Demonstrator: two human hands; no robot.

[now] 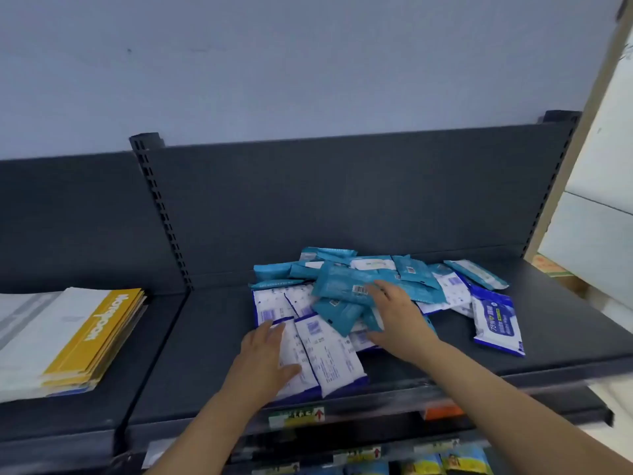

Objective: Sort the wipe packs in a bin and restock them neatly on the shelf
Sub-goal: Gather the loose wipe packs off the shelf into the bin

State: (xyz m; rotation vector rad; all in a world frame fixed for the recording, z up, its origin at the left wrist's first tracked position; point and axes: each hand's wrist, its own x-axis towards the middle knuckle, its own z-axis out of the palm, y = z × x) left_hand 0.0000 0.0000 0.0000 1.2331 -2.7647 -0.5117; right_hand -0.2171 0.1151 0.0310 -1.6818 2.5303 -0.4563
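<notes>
A loose heap of wipe packs lies on the dark shelf (212, 344): several teal packs (346, 282) on top and at the back, white packs with blue edges (329, 354) in front. One blue and white pack (496, 320) lies apart at the right. My left hand (267, 354) rests flat on the front white packs, fingers straight. Over the middle of the heap lies my right hand (397, 317), its fingers spread on a teal pack and its thumb down by the white packs. No bin is in view.
A stack of flat yellow and white envelopes (68, 341) lies on the neighbouring shelf section at the left. A slotted upright (161, 214) divides the sections. Price tags (298, 416) line the shelf's front edge, with more goods on the shelf below (445, 461).
</notes>
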